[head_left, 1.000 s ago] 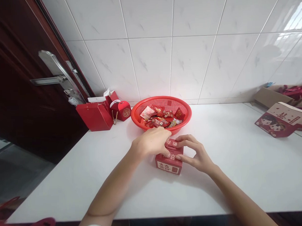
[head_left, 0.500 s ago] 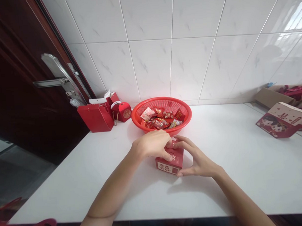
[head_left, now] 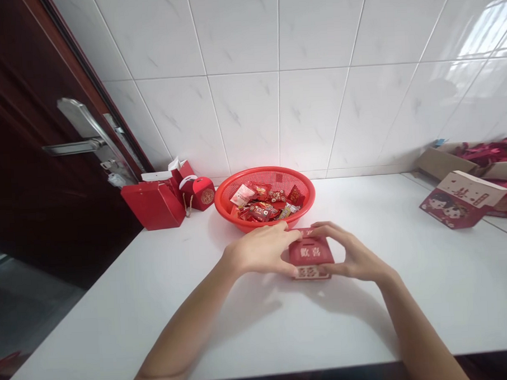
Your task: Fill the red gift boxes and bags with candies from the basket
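A small red cardboard candy box (head_left: 310, 252) with white characters and a slot on its top sits on the white table, its cream patterned side facing me. My left hand (head_left: 262, 250) holds it from the left, thumb at the near corner and fingers over the far top edge. From the right, my right hand (head_left: 357, 257) grips the same box, with its thumb on the near side and fingers at the far edge. Just behind the hands stands a red plastic basket (head_left: 225, 211) containing several wrapped sweets (head_left: 260, 211).
At the left back stand a red paper bag (head_left: 151, 207) and a small red box (head_left: 200, 193). To the right lies a red and cream box (head_left: 458, 203) with cartoon faces, before an open brown carton (head_left: 439, 160). A dark door (head_left: 18, 110) borders the table's left.
The candy box has turned to sit squarer to me and moved right, with both hands around it. My left thumb has gone from its top to the near corner. The view has shifted slightly.
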The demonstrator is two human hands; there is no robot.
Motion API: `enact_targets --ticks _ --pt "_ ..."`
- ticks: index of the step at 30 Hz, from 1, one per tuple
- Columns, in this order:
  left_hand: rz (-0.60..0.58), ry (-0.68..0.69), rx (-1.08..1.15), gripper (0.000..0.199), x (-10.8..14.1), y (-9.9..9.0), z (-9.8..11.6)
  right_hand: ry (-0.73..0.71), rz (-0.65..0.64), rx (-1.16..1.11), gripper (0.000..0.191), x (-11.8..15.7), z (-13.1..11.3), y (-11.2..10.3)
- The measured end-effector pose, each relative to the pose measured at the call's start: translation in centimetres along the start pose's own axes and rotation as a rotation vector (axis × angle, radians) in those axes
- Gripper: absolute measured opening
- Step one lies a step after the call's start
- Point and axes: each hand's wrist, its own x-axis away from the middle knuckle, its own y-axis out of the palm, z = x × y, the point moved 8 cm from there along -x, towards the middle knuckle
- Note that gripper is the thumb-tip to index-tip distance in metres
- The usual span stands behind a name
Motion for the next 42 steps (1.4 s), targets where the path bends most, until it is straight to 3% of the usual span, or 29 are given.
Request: enact_targets --ticks 6,10,13,15,17,20,22,24,26,28,33,42 --pt "-0.006 0.094 -0.025 0.059 -0.2 0.5 0.9 0.292 0.261 -0.02 0.043 2.6 6.8 -9.3" --pt "-0.055 0.143 -0.032 0.057 -0.7 1.7 2.0 0.475 0.272 -0.03 0.044 4.7 11.1 -13.4" --pt "-0.108 0.178 -0.052 0.055 -1.1 2.8 2.8 0.547 0.263 0.115 0.047 5.7 12.7 -15.5" --pt "-0.131 0.189 -0.059 0.054 -1.3 3.2 3.1 0.527 0.261 0.3 0.046 5.6 12.2 -15.9" --pt "-0.139 0.188 -0.066 0.055 -1.4 3.4 3.2 0.434 0.304 0.473 0.043 4.9 10.2 -14.9" --pt "-0.147 0.186 -0.075 0.055 -1.7 3.7 3.4 0.207 0.434 0.589 0.034 3.6 6.2 -11.0" --pt "-0.161 0.198 -0.081 0.056 -1.8 4.0 3.6 0.13 0.337 0.578 0.033 2.5 5.3 -6.7" --pt "-0.178 0.211 -0.085 0.056 -2.0 4.5 3.8 0.244 0.202 0.544 0.043 2.0 7.1 -3.3" --pt "-0.188 0.214 -0.088 0.055 -2.1 4.8 3.8 0.458 0.187 0.52 0.054 2.3 10.2 -2.4" --pt "-0.19 0.207 -0.086 0.055 -2.2 4.9 3.7 0.597 0.261 0.509 0.062 3.0 12.8 -3.4" --pt "-0.191 0.19 -0.053 0.057 -2.6 4.9 3.1 0.738 0.431 0.53 0.074 4.5 16.7 -8.2" --pt "-0.219 0.166 -0.03 0.056 -2.8 5.3 2.7 0.883 0.671 0.513 0.058 8.7 20.6 -14.6"
